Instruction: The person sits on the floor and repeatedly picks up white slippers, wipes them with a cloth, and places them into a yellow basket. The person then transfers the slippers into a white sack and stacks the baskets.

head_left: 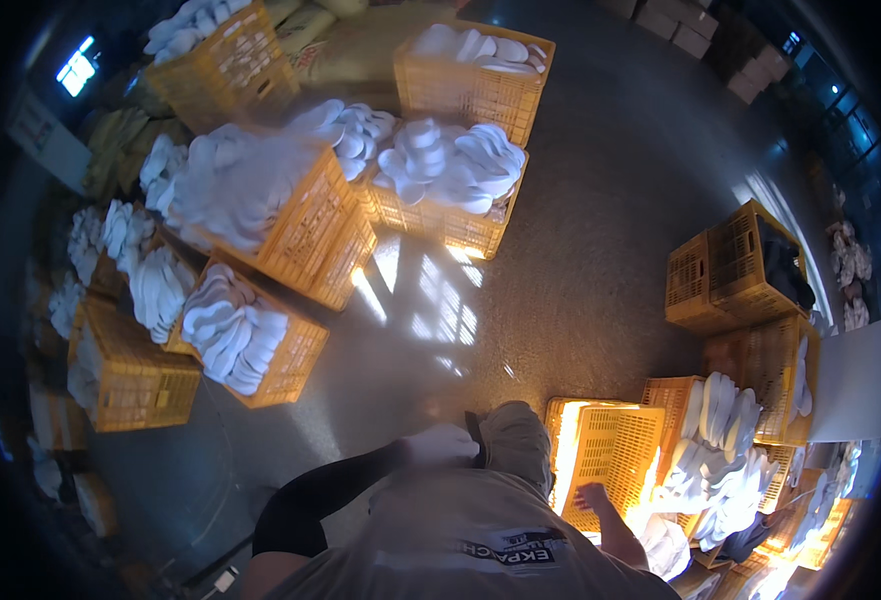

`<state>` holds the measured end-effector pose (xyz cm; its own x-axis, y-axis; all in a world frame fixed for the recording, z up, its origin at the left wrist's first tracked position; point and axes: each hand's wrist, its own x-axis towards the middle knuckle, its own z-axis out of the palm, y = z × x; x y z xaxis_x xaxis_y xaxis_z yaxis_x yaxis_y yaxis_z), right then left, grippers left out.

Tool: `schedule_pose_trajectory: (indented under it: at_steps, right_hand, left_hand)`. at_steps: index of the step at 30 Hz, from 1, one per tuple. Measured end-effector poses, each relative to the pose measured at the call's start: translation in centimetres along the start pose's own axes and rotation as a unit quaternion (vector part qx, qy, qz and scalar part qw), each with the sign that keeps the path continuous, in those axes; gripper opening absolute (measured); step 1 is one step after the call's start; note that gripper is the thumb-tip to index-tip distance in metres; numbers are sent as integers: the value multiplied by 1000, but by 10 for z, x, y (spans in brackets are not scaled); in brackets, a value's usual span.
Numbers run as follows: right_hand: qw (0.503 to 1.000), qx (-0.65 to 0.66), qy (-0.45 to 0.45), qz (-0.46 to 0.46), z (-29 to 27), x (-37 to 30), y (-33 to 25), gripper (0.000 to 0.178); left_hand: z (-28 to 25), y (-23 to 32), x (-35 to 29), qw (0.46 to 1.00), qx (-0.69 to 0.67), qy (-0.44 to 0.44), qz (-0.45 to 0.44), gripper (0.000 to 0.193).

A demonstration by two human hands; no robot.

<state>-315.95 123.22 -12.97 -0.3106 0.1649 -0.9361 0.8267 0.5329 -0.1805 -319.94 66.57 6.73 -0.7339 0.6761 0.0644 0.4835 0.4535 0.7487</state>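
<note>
Right hand [592,497] beside a yellow crate [615,438], fingers half open; left hand [440,445] blurred

Left hand [440,445] smeared pale; fingers indistinct, grip on the black strip [474,437] beside it unclear. Right hand [590,496] small, soft-edged; contact with the glaring yellow crate [615,440] uncertain. Grey-brown shirt [400,530] cut off by lower edge, its print blurred. White pile [235,180] at upper left hazy, single pieces merging, lower layers hidden by crate walls. Dark contents [786,272] of the right-hand stack too dim to identify.
</note>
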Motion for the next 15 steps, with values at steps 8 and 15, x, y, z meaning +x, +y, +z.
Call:
schedule_pose_trajectory:
  at_steps: [8,15]
  right_hand:
    - [980,144,-81,113,-65,34,-96,40]
    - [967,171,1,-187,-252,170,-472,16]
  left_hand:
    - [-145,-221,243,761,-461,211,-404,22]
    - [-250,-360,392,741,-408,122,-519,27]
